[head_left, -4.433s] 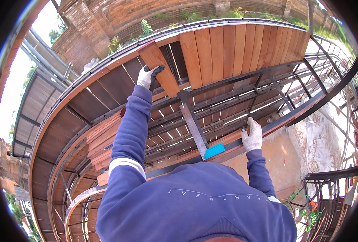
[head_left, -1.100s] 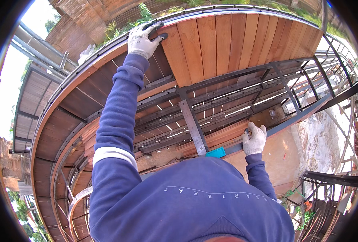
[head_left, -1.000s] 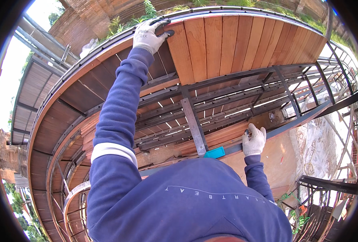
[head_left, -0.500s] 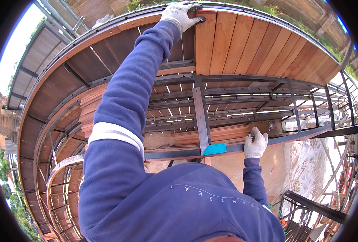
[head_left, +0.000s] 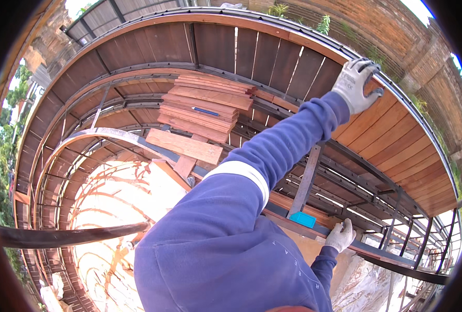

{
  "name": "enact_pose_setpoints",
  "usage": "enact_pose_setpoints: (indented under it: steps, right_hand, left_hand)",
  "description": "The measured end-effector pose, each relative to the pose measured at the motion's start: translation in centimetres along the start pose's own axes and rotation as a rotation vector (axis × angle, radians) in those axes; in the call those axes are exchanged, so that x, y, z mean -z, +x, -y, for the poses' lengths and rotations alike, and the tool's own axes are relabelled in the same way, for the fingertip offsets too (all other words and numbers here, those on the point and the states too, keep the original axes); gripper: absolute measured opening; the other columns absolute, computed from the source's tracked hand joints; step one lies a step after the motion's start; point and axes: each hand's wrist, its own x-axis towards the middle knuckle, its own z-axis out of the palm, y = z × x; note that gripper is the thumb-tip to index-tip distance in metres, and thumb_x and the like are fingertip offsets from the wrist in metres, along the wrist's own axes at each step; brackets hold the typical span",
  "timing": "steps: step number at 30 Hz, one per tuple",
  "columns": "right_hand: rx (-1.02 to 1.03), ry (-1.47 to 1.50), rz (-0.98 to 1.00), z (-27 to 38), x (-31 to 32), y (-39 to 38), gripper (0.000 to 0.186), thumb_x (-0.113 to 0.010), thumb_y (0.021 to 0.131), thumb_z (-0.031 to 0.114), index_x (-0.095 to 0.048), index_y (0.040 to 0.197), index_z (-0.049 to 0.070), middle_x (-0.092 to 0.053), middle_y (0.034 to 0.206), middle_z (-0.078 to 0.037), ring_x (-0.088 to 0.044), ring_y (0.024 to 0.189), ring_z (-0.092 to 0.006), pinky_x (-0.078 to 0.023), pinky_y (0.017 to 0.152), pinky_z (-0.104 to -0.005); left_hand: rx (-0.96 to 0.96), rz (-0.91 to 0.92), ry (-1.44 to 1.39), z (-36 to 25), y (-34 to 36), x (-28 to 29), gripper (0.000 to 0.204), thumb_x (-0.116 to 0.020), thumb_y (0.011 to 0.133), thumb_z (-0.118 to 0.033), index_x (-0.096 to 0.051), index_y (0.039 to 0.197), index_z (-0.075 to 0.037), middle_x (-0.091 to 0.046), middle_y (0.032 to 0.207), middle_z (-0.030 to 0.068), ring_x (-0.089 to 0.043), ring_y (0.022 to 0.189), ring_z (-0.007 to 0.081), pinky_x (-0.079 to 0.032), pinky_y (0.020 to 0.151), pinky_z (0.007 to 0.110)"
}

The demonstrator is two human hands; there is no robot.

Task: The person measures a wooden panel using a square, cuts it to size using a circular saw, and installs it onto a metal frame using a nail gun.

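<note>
My left hand (head_left: 357, 86), in a light glove with dark fingertips, reaches up to the far curved rim. Its fingers hook over the dark metal rail (head_left: 314, 41), and the thumb stands on the near side, by the end of the fitted reddish-brown boards (head_left: 397, 140). Nearer to me, my right hand (head_left: 341, 235) is gloved too and rests at the dark metal beam (head_left: 314, 227). Its fingers are curled, and whatever they may hold is hidden. Left of it lies a try square with a metal blade and a cyan handle (head_left: 303, 219).
A stack of loose boards (head_left: 200, 106) lies to the left, with a blue pencil (head_left: 205, 111) on top. One plank (head_left: 184, 145) sits below it across the frame. Curved metal tiers drop away toward the lower left. A dark tube (head_left: 75, 235) crosses there.
The view has swung left, bringing the board stack and pencil into sight. Both hands appear farther right in the picture but keep their places at the rim and the beam.
</note>
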Motion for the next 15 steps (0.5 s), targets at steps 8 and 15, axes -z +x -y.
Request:
enact_pose_setpoints:
  steps: [8, 15]
  right_hand:
    - [-0.092, 0.032, 0.142, 2.5, 0.6, 0.5, 0.037, -0.064, 0.084, 0.007, -0.068, 0.120, -0.001, -0.062, 0.116, -0.020, -0.057, 0.115, -0.0308, -0.046, 0.100, -0.0372]
    - [-0.023, -0.041, 0.136, 1.4, 0.6, 0.2, 0.037, -0.064, 0.085, 0.014, -0.068, 0.120, 0.000, -0.069, 0.114, -0.017, -0.060, 0.111, -0.0291, -0.045, 0.101, -0.0370]
  left_hand:
    - [0.399, 0.570, -0.146, -7.9, -23.7, 16.8, 0.045, -0.076, 0.078, -0.020, -0.067, 0.121, -0.012, -0.068, 0.113, 0.0110, -0.064, 0.103, 0.0340, -0.051, 0.094, 0.044]
    - [0.776, 0.424, 0.182, -7.7, -28.4, 28.4, 0.038, -0.071, 0.081, -0.012, -0.067, 0.119, -0.006, -0.069, 0.108, 0.0151, -0.066, 0.100, 0.0356, -0.052, 0.089, 0.042]
